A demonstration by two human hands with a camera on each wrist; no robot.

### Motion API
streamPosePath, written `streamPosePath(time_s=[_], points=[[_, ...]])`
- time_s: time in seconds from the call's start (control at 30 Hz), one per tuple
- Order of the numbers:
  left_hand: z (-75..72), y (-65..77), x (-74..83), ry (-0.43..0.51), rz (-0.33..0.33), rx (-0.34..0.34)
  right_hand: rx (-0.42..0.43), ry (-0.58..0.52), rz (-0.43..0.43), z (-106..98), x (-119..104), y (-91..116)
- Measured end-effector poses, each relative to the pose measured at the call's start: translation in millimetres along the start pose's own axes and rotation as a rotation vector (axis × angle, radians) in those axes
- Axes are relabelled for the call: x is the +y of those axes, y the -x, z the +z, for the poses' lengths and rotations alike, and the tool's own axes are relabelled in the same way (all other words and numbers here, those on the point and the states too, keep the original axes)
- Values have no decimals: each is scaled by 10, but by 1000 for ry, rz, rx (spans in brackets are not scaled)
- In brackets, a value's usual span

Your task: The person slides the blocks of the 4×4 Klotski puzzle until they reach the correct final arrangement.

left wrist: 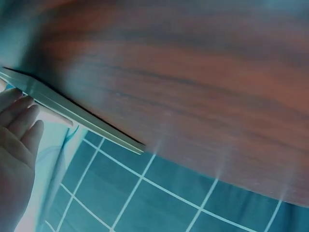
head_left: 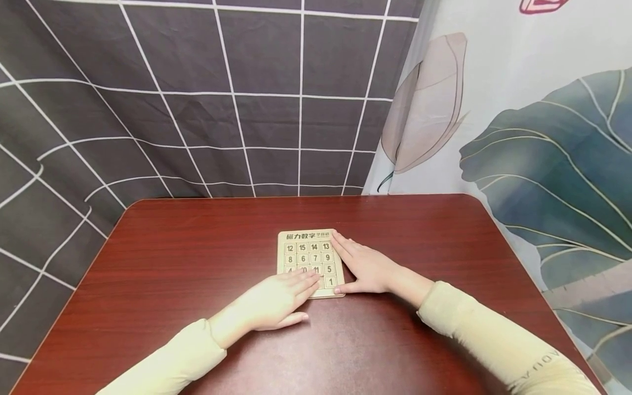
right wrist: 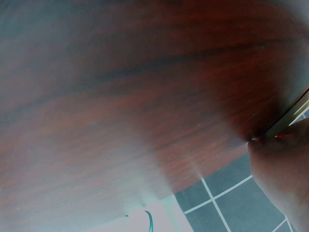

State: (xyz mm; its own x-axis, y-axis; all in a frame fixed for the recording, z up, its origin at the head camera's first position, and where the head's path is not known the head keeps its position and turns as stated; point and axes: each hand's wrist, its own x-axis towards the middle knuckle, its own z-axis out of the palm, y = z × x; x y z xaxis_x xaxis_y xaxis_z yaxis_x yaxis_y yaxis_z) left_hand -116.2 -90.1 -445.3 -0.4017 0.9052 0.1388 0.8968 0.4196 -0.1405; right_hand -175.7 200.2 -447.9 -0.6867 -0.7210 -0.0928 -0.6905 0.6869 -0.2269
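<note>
A pale, square number-slide puzzle (head_left: 309,233) lies flat on the table, with numbered tiles in rows under a line of printed characters. My left hand (head_left: 278,299) reaches over its lower left part, fingers straight and close together, fingertips on the lower tiles and hiding some of them. The left thumb sticks out apart, below the board's bottom edge. Along the board's right side lies my right hand (head_left: 367,269), fingers straight against the upper right edge and thumb at the lower right corner. In the left wrist view the board's side (left wrist: 96,121) shows beside the fingers.
The puzzle rests on a reddish-brown wooden table (head_left: 197,236) with rounded far corners. Behind it hangs a dark grey curtain (head_left: 266,120) with a white grid. A white curtain with large leaf prints (head_left: 553,137) hangs at the right.
</note>
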Motion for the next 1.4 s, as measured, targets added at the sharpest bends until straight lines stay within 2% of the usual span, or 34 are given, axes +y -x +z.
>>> streamPosePath(time_s=[0.23, 0.4, 0.53, 0.8, 0.93, 1.1, 1.4], points=[[5, 167, -37, 7, -16, 17, 0, 0, -3, 15, 7, -10], [-10, 228, -56, -3, -13, 35, 4, 6, -7, 14, 12, -14], [-30, 177, -60, -12, 1, 42, -1, 0, -6, 10, 12, -10], [-57, -162, 15, 28, 36, -7, 0, -2, -10, 23, 7, 2], [-25, -261, 57, 19, 53, -42, -3, 3, -16, 34, 3, -2], [-3, -248, 59, 14, 48, -51, 1, 15, -12, 21, 1, -3], [5, -72, 22, 17, 17, -35, 0, -4, -16, 4, 0, -10]])
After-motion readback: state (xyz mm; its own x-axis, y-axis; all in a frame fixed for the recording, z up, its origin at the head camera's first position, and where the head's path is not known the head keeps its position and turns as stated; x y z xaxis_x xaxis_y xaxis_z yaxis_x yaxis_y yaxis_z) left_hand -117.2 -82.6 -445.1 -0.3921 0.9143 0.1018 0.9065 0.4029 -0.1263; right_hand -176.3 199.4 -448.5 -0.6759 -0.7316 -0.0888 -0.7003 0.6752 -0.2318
